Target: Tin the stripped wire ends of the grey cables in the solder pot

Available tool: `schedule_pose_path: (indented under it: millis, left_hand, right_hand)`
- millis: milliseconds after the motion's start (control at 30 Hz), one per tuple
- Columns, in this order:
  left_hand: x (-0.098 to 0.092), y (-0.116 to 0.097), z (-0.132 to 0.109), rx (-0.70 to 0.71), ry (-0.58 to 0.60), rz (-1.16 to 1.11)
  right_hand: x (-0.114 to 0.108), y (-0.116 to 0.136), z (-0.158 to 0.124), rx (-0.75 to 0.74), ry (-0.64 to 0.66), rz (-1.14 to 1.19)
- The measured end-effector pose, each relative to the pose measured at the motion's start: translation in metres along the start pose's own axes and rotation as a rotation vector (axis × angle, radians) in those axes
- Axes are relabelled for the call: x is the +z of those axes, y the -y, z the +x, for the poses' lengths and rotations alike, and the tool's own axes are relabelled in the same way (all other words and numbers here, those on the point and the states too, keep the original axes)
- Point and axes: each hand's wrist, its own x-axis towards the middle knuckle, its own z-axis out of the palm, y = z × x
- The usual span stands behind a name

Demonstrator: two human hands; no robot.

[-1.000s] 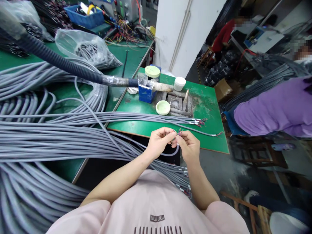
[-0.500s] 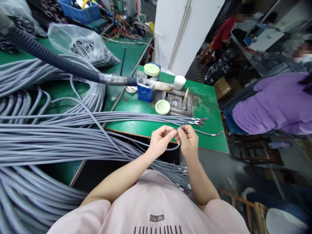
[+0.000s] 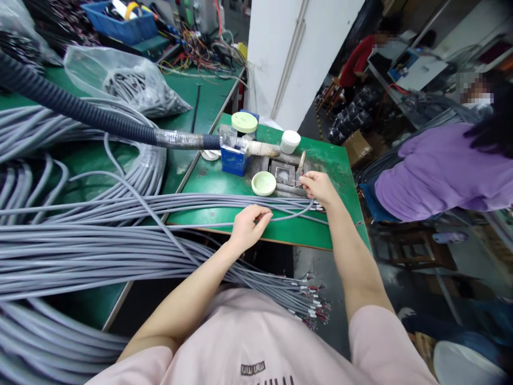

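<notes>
My left hand [image 3: 247, 227] pinches a grey cable [image 3: 280, 218] at the near edge of the small green table [image 3: 280, 230]. My right hand [image 3: 316, 187] is stretched forward and grips the same cable's end. It holds the stripped wire tips next to the square metal pot [image 3: 285, 174] set in the table. The cable bends in a loop between my two hands. Beside the pot lies a pale green lid [image 3: 263, 183].
A thick bundle of grey cables [image 3: 80, 240] runs from the left across the big green bench. A black corrugated hose [image 3: 80, 109] reaches a blue box [image 3: 233, 156]. A white jar [image 3: 289, 141] stands behind the pot. A person in purple [image 3: 441, 171] bends at the right.
My hands were close together over the table's near edge. The right hand has since carried the cable's end forward to the metal pot, while the left stayed low on the cable.
</notes>
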Motion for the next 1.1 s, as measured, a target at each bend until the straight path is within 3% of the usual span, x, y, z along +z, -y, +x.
schedule_pose_path:
  millis: [167,333,800,1100]
  left_hand:
    - [-0.005,0.014,0.003,0.091,-0.005,0.13]
    - [-0.003,0.023,0.004,0.112,-0.027,0.112]
    - [-0.004,0.028,0.006,0.15,-0.015,0.129]
    - [-0.005,0.027,0.007,0.136,-0.004,0.125]
  right_hand:
    - [0.008,-0.009,0.045,-0.026,-0.042,-0.221]
    - [0.012,-0.019,0.068,-0.008,-0.051,-0.399]
    - [0.026,-0.016,0.089,0.026,-0.011,-0.831]
    - [0.029,-0.01,0.095,0.038,0.043,-0.946]
